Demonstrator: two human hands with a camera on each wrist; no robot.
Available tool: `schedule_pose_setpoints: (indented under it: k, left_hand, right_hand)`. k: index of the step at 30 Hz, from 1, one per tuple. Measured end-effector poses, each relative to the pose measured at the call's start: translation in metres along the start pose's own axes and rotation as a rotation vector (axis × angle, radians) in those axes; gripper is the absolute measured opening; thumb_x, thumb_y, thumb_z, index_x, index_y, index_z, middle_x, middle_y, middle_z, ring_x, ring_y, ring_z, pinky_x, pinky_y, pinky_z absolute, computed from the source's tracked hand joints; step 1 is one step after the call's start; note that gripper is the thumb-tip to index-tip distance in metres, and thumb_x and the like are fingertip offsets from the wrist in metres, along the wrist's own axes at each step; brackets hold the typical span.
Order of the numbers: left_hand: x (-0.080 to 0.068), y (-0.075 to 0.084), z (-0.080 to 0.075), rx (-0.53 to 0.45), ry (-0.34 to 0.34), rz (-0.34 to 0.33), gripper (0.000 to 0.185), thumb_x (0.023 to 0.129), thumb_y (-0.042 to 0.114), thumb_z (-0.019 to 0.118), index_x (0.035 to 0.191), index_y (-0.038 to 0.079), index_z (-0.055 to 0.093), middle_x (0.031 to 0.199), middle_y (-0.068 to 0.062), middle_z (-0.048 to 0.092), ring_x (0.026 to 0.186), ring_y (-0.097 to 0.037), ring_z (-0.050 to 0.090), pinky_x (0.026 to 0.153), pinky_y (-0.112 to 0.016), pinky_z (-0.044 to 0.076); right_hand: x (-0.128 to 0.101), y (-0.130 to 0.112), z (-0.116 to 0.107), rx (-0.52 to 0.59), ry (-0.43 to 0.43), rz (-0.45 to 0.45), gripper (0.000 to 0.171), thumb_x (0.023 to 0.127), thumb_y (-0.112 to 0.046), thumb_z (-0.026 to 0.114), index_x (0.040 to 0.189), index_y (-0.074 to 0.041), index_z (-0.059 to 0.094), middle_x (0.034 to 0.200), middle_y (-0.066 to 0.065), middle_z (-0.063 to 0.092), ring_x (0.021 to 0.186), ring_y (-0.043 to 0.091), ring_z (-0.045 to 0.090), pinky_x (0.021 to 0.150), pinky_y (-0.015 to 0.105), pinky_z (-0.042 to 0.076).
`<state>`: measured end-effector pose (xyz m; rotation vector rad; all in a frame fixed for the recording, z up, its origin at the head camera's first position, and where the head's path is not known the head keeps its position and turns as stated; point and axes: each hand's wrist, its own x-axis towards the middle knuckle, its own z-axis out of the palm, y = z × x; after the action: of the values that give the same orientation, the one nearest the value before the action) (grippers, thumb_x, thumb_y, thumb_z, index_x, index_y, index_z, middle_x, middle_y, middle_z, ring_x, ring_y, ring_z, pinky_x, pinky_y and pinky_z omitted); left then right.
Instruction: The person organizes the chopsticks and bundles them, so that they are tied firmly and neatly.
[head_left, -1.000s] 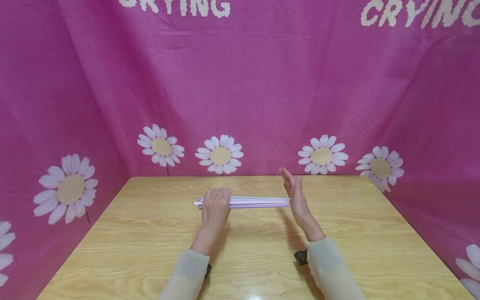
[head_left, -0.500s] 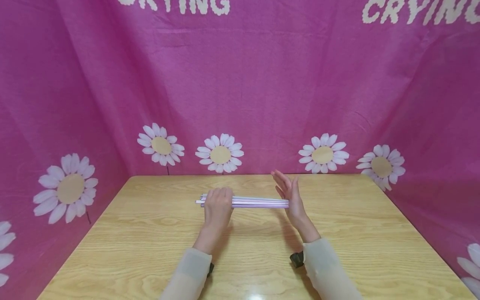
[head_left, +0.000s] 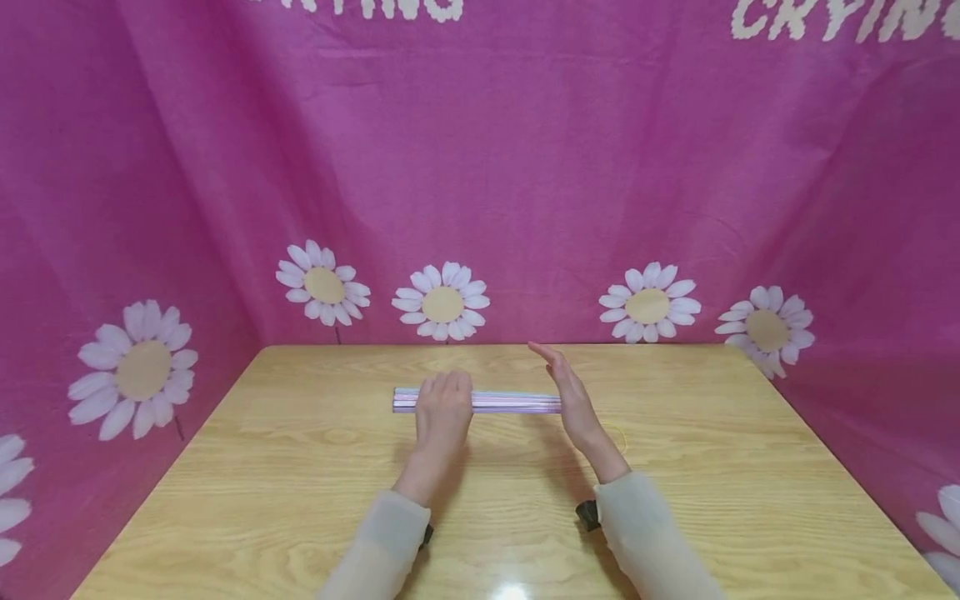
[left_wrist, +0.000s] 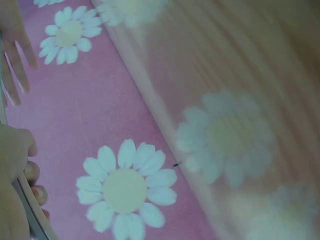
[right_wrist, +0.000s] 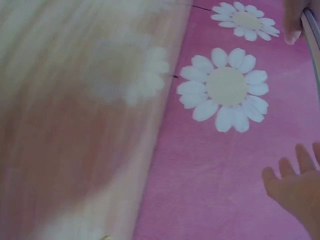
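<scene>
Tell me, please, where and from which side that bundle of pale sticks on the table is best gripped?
Probably at mid-length, from above. The bundle of sticks lies flat and crosswise on the table, with its bare middle between the left hand and the flat right hand at its end.

The table (head_left: 300, 467) was pale wood or a wood-look laminate with a plain lengthwise grain, smooth and lightly glossy, throwing back a bright spot of light at its near edge. The backdrop (head_left: 525, 167) behind and beside it was thin magenta cloth, matt, hanging in soft creases, printed with white daisies and white letters. The bundle of sticks (head_left: 510, 402) looked like smooth pale lilac and white plastic or coated paper with a faint sheen; which one could not be told. The sleeves (head_left: 645, 533) were soft, matt, cream-coloured knit cloth.
</scene>
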<state>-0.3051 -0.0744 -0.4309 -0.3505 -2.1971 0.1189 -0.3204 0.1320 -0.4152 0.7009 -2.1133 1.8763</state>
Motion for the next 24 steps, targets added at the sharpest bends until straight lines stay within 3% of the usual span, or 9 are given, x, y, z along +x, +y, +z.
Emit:
schedule_pose_setpoints:
  k: [3,7,18,24]
  left_hand:
    - [-0.0009,0.0016,-0.0007,0.016,-0.017,-0.014,0.021,0.077,0.0,0.067,0.08,0.011,0.05,0.066,0.002,0.049,0.061,-0.013,0.042,0.06,-0.022,0.025]
    - [-0.0003,0.002,-0.0023,0.015,-0.014,-0.026,0.018,0.08,0.001,0.066,0.08,0.011,0.051,0.066,0.002,0.049,0.061,-0.014,0.044,0.059,-0.023,0.026]
    - [0.0015,0.0005,-0.0036,-0.011,0.032,-0.013,0.014,0.08,-0.001,0.06,0.078,0.011,0.053,0.066,0.001,0.055,0.062,-0.015,0.05,0.059,-0.024,0.029]
    - [0.0014,0.0003,-0.0043,-0.008,0.014,0.001,0.018,0.076,-0.002,0.064,0.079,0.011,0.053,0.066,0.002,0.054,0.061,-0.014,0.047,0.059,-0.023,0.027]
  right_hand:
    - [0.0007,-0.0043,0.0026,-0.039,-0.02,-0.01,0.059,0.107,-0.038,0.012,0.148,-0.001,0.034,0.157,0.02,0.031,0.15,0.035,0.02,0.122,0.055,0.012]
    - [0.003,-0.0048,0.0037,-0.005,0.011,-0.009,0.059,0.107,-0.038,0.011,0.148,-0.002,0.035,0.157,0.019,0.031,0.15,0.033,0.021,0.123,0.051,0.013]
    - [-0.0001,-0.0053,0.0066,0.043,0.034,0.016,0.064,0.106,-0.041,0.009,0.147,0.001,0.036,0.157,0.019,0.032,0.15,0.03,0.021,0.124,0.047,0.012]
    - [-0.0009,-0.0035,0.0053,0.021,0.04,0.016,0.063,0.106,-0.039,0.009,0.146,0.002,0.038,0.155,0.021,0.035,0.149,0.031,0.023,0.123,0.048,0.013]
